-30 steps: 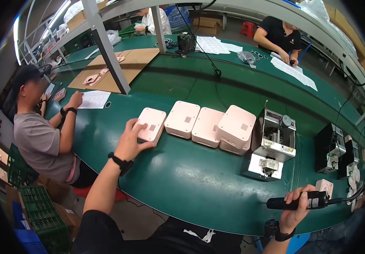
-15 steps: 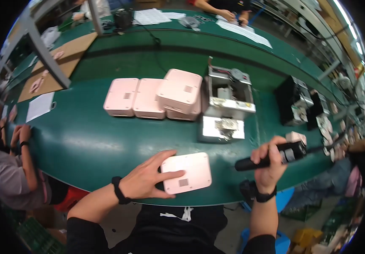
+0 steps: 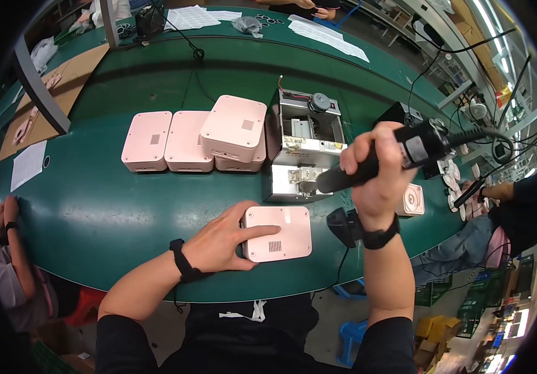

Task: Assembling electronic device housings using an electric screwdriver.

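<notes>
My left hand [image 3: 215,240] grips the left side of a pale pink square plastic case [image 3: 294,232], index finger laid across its top. The case lies on the green table [image 3: 156,237], its vent slots and corner screw holes facing up. Raised above the table at the right, my right hand [image 3: 377,187] is wrapped round a black corded electric screwdriver [image 3: 419,148]. The screwdriver's front end points left to the low front part of an open metal box device [image 3: 309,153]; its tip is hard to make out, so I cannot tell whether it touches.
Several pink cases [image 3: 147,140] stand in a row beyond my left hand, one [image 3: 236,124] stacked on top. To the right is another pink part [image 3: 412,201] with a round recess. People sit at both sides. Paper [image 3: 28,165] and cardboard [image 3: 57,103] lie at the left.
My right hand has brought the screwdriver up and forward to the metal device. The pink case under my left hand has turned straighter and shifted slightly away from me. The view has shifted too.
</notes>
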Tool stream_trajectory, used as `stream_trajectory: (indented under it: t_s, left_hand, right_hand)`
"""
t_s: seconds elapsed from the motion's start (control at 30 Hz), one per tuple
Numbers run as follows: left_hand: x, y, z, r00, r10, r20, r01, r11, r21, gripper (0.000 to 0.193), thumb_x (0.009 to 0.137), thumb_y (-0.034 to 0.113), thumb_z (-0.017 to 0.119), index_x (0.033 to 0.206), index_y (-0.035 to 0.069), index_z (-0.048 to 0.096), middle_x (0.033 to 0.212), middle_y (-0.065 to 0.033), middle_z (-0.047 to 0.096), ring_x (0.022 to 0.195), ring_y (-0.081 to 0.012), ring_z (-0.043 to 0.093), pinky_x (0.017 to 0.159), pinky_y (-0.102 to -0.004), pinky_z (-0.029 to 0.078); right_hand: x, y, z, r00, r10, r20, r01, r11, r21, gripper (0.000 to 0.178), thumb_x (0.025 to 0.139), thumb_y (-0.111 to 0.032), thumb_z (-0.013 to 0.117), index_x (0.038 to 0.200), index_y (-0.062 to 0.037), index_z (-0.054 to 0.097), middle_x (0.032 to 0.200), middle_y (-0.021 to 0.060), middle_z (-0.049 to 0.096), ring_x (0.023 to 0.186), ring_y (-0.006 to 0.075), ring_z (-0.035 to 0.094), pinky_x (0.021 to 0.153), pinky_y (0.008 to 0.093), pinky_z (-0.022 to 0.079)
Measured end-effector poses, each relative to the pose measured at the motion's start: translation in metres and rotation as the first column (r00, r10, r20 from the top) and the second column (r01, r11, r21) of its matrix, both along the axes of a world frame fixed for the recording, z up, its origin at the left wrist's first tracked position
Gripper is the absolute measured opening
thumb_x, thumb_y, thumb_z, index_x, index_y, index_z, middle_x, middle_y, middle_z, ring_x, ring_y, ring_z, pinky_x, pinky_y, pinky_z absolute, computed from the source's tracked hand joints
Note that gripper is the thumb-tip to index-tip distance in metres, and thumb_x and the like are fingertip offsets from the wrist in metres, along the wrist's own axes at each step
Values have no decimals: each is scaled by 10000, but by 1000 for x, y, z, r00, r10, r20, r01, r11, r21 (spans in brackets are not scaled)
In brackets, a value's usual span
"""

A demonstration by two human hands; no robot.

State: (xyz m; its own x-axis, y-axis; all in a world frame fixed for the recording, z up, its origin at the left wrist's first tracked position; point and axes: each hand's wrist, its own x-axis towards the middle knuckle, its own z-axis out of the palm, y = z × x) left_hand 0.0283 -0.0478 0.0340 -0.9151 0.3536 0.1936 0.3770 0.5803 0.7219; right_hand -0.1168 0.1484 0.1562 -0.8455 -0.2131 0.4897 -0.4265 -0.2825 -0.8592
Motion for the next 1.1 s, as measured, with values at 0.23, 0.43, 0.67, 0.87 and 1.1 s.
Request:
stream_trajectory:
  t_s: [0.23,0.43,0.67,0.87,1.1]
  left_hand:
    - [3,-7,-3,999,31,12,-31,1000,-1,734,636,172,863,1322,283,624,1370,-162,432,1223,-379,531,1017,-431,492]
    - [1,-4,-5,1000,20,16,-21,1000,8,744,624,167,869,1318,281,627,1369,-157,433,1229,-379,527,1015,-432,493]
    - [-2,-2,-6,1000,28,2,-28,1000,2,764,607,159,877,1319,279,627,1373,-158,432,1249,-380,509,1032,-438,479]
    - [0,-3,-7,1000,29,-10,-29,1000,-9,757,610,168,873,1318,281,629,1371,-158,431,1248,-379,508,1038,-437,474]
    - [2,-1,-5,999,38,-4,-38,999,2,737,623,186,864,1315,289,631,1374,-159,430,1250,-378,509,1041,-438,473]
  right_hand:
    - [16,10,-4,997,41,71,-45,997,68,192,983,-263,500,1005,-75,471,659,54,487,502,157,468,533,340,430]
    - [27,19,-17,995,11,95,-13,1000,20,163,969,-233,501,999,-78,465,658,52,484,498,153,456,521,343,425]
    - [22,26,-39,993,61,103,-61,998,-4,173,953,-239,522,968,-83,449,654,52,480,492,150,443,521,340,423]
    - [24,24,-42,988,112,104,-110,994,-22,183,931,-233,541,957,-80,444,648,60,477,492,150,439,510,334,420]
    - [18,19,-42,984,149,97,-151,988,17,172,937,-225,531,963,-74,450,645,58,467,491,151,428,510,334,422]
